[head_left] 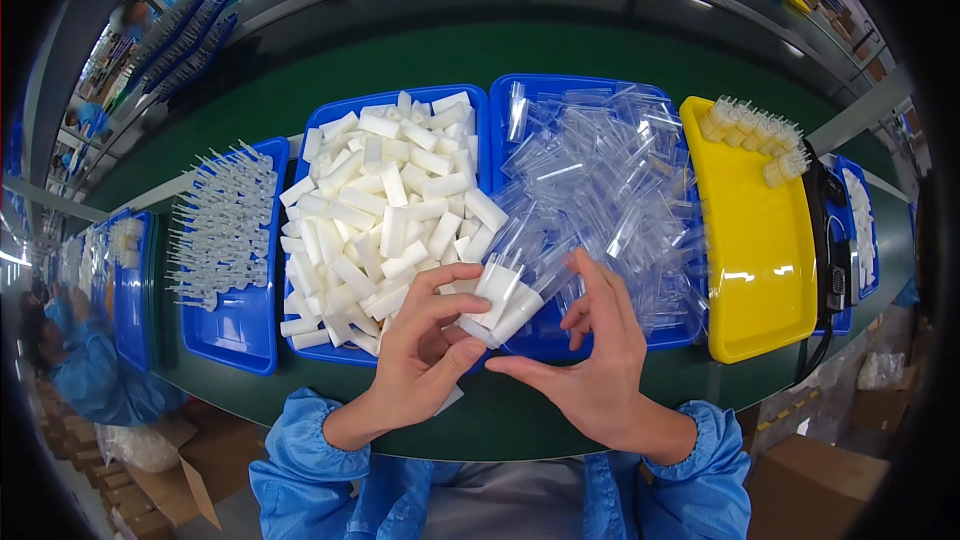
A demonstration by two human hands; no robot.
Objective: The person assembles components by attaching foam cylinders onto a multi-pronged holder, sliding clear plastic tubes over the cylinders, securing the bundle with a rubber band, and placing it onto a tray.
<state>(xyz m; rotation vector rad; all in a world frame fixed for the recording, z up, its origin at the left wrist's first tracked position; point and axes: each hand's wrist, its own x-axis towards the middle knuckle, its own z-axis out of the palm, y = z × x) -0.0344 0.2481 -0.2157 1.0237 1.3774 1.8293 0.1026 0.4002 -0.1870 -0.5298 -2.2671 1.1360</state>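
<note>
My left hand point(425, 340) is closed round a small bunch of clear plastic tubes point(540, 270) with white cylindrical pieces point(518, 312) in their near ends. The bunch tilts up and to the right, above the gap between two blue trays. Just right of it, my right hand point(605, 365) is open, thumb and fingers spread apart. Its thumb tip is close to the near end of the bunch; whether it touches, I cannot tell. Loose white pieces point(390, 185) fill the tray beyond my left hand. Clear tubes point(620, 170) lie heaped in the tray beyond my right hand.
At left, a blue tray point(235, 348) holds rows of thin, translucent spiky parts point(225, 225). A yellow tray point(755, 280) on the right has a cluster of filled tubes point(755, 130) at its far end. Beside it runs a black cable point(825, 340). A co-worker's blue sleeve point(110, 370) shows at far left.
</note>
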